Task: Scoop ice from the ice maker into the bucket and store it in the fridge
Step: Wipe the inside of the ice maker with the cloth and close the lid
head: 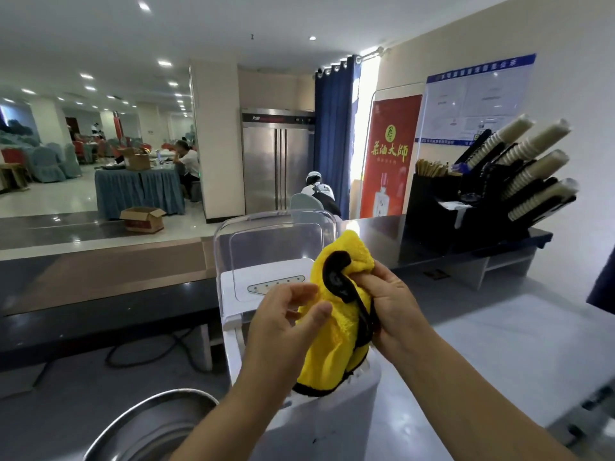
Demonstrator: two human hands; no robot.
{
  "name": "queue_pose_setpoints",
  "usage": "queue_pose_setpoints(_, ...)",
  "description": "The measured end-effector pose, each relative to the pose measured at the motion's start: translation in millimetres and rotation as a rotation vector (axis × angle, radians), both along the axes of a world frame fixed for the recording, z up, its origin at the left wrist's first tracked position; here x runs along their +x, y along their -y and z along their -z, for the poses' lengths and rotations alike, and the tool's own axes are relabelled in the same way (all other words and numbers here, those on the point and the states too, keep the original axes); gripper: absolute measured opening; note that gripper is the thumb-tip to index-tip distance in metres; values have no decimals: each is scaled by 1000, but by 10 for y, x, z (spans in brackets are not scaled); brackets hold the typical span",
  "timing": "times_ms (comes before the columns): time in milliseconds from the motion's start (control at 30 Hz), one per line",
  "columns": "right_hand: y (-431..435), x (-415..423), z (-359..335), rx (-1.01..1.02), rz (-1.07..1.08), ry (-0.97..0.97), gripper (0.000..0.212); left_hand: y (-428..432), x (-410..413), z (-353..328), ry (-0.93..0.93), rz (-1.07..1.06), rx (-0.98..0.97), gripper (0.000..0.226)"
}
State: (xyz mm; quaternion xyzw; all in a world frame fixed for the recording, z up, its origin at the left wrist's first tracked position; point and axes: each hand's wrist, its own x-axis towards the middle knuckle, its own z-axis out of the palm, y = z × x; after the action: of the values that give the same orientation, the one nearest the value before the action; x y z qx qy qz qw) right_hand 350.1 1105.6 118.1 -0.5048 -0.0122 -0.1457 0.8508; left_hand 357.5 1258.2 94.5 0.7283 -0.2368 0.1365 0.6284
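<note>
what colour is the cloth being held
The cloth is bright yellow with black trim, seen best in the head view.

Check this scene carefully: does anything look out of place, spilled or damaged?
Nothing looks spilled or broken. There are two small oddities: an open cardboard box sits on the hall floor with its flaps up, and dark cables loop loose beneath the counter. The clear lid of the ice maker stands raised, which fits the task.

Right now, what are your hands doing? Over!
Right hand grips black scoop in yellow cloth. Left hand at cloth, hold unclear. Ice maker lid up; steel bucket beside it.
</note>
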Motion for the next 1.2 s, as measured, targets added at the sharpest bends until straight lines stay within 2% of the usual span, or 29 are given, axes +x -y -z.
queue_pose_setpoints(167,31,-298,-188,-12,71,90,21,298,-167,-209,-68,98,-95,53)
queue_pose_setpoints(333,137,-557,-254,-169,310,93,45,551,-287,-350,-198,223,-222,16)
queue_pose_setpoints(500,284,-884,-176,-328,422,131,61,744,-343,-437,-459,419,-302,24)
queue_pose_setpoints(567,293,-925,-129,-488,434,86,58,809,-301,-443,-538,447,-324,26)
queue_pose_setpoints(667,441,-993,-88,-674,515,58,41,1004,-318,-458,-591,489,-345,19)
queue_pose_setpoints(767,696,-1038,-75,-674,565,70,19,1210,-317,-456,-615,478,-338,20)
queue_pose_setpoints(867,1063,-1060,-135,-662,560,53,22,1372,-304,-517,-694,494,-363,18)
queue_pose_setpoints(933,1371,-1069,-235,-608,562,37,22,1483,-246,-583,-725,430,-375,19)
queue_pose_setpoints(1067,1943,-1042,-430,-605,546,-32,20,1727,-140,-584,-660,343,-192,16)
queue_pose_setpoints(1200,2370,-982,-545,-763,525,-114,20,1983,-104,-462,-470,336,-7,20)
